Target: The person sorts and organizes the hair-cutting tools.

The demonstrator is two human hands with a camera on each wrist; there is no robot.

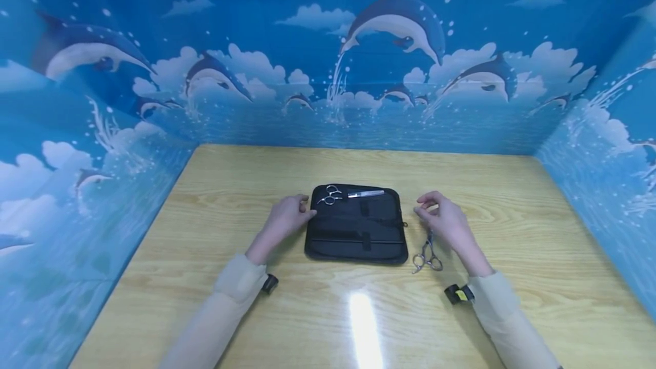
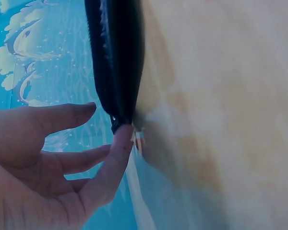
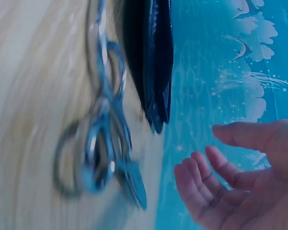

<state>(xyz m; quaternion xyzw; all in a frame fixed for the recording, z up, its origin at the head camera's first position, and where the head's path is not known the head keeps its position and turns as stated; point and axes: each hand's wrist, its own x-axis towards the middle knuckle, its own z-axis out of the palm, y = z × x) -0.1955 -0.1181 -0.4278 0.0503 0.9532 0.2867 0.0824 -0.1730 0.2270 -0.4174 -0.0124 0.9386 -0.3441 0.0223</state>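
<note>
A black case (image 1: 333,225) lies open and flat on the table. Held along its far side is one pair of silver scissors (image 1: 366,193), finger rings to the left and blades to the right. My left hand (image 1: 287,215) is at the case's left edge; one fingertip touches that edge in the left wrist view. Off the case's right edge, my right hand (image 1: 445,218) hovers with loosely bent fingers and holds nothing. Under and beside it a second pair of scissors (image 3: 104,96) rests on the table, its rings toward me; the hand hides its blade tips in the head view.
The wood-grain table (image 1: 246,169) is bordered at the back and both sides by blue dolphin-print sheets (image 1: 328,118). A small zipper pull (image 1: 405,224) sticks out from the case's right edge. Black wrist cameras (image 1: 458,294) sit under both sleeves.
</note>
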